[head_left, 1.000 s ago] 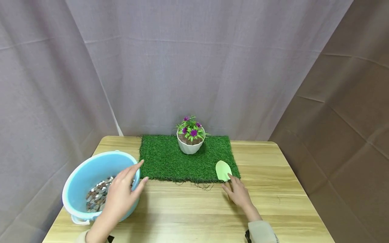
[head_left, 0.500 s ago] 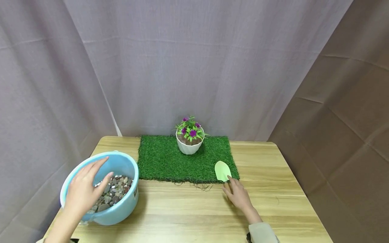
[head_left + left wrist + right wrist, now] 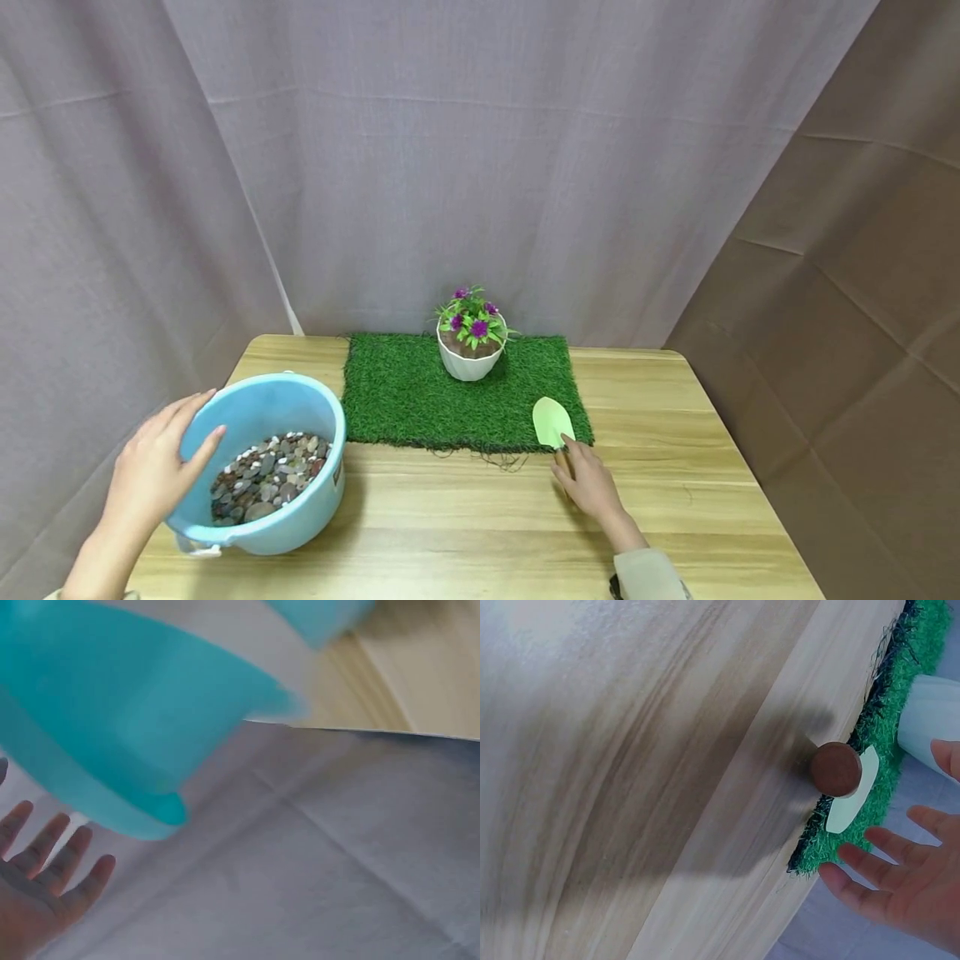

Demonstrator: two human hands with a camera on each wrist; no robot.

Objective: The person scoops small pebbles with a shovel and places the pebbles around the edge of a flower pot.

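Note:
At the left rim of the light blue bucket (image 3: 300, 521) my left hand (image 3: 150, 471) is spread, fingers extended. Pebbles (image 3: 270, 475) cover the bucket's floor. In the left wrist view the left hand (image 3: 45, 881) shows its palm beside the bucket (image 3: 127, 697), with a gap between them. My right hand (image 3: 592, 483) hovers over the wooden handle of a pale green trowel (image 3: 551, 421). The right wrist view shows the right hand (image 3: 907, 881) with fingers apart, clear of the handle end (image 3: 836, 769) and the trowel blade (image 3: 855, 796).
A white pot (image 3: 469, 365) with purple flowers (image 3: 478, 328) stands on a green turf mat (image 3: 405, 400) at the back of the wooden table (image 3: 465, 517). The trowel blade overlaps the mat's front right corner. Grey curtains (image 3: 450, 167) hang behind.
My left hand has moved left across the bucket, from its right side to its left rim, uncovering the pebbles. The right hand has stayed nearly still by the trowel.

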